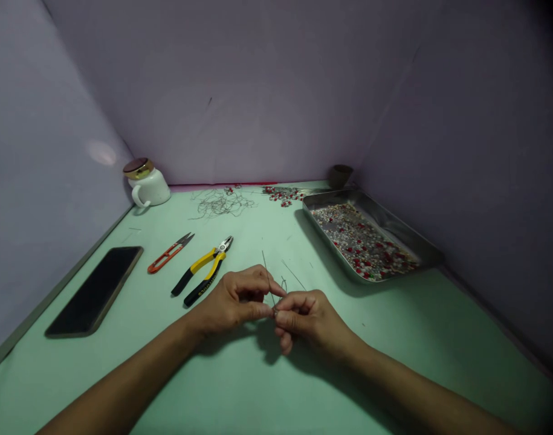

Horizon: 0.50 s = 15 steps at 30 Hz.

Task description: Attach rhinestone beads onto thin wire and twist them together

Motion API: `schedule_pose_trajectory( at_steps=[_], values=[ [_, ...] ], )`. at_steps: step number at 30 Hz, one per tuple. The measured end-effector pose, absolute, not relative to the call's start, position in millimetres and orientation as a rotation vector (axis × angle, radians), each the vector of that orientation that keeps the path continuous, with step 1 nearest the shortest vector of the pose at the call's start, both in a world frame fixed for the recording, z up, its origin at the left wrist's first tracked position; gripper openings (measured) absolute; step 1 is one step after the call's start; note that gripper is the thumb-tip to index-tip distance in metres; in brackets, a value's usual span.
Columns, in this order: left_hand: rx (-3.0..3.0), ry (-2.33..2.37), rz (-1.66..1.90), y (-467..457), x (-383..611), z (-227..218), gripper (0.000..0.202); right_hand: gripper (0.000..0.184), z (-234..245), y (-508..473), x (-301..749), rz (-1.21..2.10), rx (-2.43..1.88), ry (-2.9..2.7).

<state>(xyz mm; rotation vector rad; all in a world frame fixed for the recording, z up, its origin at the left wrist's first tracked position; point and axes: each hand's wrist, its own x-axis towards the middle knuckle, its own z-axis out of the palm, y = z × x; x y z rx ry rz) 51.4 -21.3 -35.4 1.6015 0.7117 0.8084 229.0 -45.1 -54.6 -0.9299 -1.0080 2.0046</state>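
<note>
My right hand (315, 317) pinches a thin wire (268, 275) between thumb and index finger, its other fingers curled underneath. From the pinch, the wire rises up and slightly left past my left fingertips. My left hand (233, 299) meets the right one, thumb and index finger closed in around the same wire close to the pinch. What sits right between the fingertips is small and mostly hidden. A small loop of wire (284, 283) shows just behind the hands. Left of them lie yellow-and-black combination pliers (206, 272), jaws pointing away from me.
Orange thread snips (170, 254) and a phone (95, 293) lie at left. A white mug with a gold lid (151, 187) stands far left. Tangled wire (224, 204) and red-beaded stems (283, 194) lie at the back. A metal tray (324, 232) of beads and a dark cup (339, 175) are right.
</note>
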Motion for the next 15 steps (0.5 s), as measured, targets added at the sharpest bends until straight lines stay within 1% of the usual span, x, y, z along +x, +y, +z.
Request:
schedule_pose_trajectory(
  at_steps=[4, 9, 15],
  values=[
    [1.698, 0.742, 0.832, -22, 49, -33, 0.015, 0.023, -58, -46, 228, 2.023, -0.911, -1.014],
    [1.961, 0.816, 0.889, -26, 51, -25, 0.007, 0.025, -59, -47, 226, 1.992, -0.953, -0.997],
    [2.15, 0.821, 0.954, -28, 53, -25, 0.004, 0.023, -54, -48, 226, 1.924, -1.007, -1.006]
  ],
)
